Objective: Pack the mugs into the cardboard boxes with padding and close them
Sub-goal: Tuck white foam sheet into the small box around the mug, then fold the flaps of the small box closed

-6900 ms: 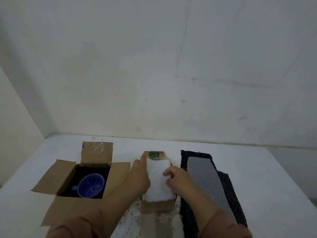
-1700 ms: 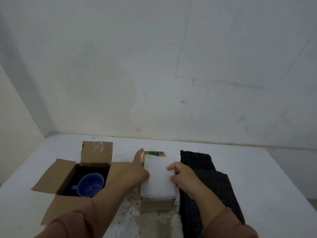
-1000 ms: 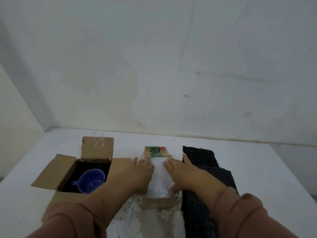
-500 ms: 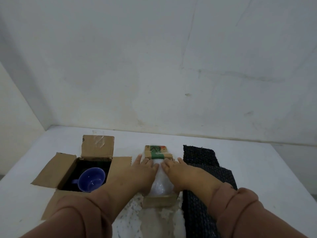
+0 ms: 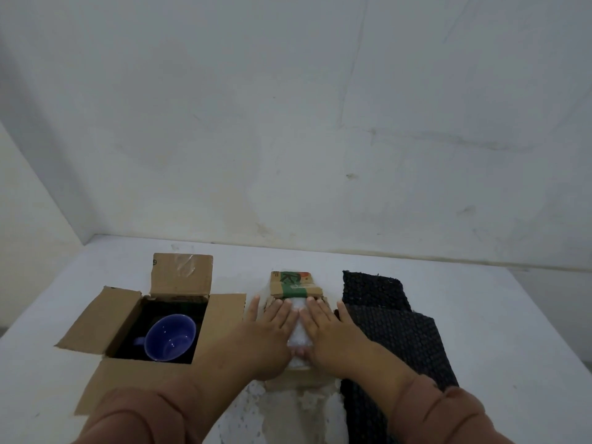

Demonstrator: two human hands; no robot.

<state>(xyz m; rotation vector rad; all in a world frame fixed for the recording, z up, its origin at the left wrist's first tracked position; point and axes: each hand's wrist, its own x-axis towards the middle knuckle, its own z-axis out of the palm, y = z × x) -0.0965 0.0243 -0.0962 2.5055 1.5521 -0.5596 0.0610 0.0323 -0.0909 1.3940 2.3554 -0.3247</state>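
Both hands are flat now, left hand [image 5: 272, 331] and right hand [image 5: 330, 331] side by side, fingers straight, pushing the white foam padding sheet [image 5: 298, 336] down into the small brown cardboard box with the green-printed flap [image 5: 294, 283]. A second or two ago they were pinching that sheet by its edges above the box, so I'd say the padding's seated and its flaps come next. Can't tell what's underneath it. The round blue ceramic mug [image 5: 169, 338] sits in the big open brown cardboard box [image 5: 121, 315] on the left, uncovered, flaps wide open. The black knobbly padding mat [image 5: 390, 325] lies just right.
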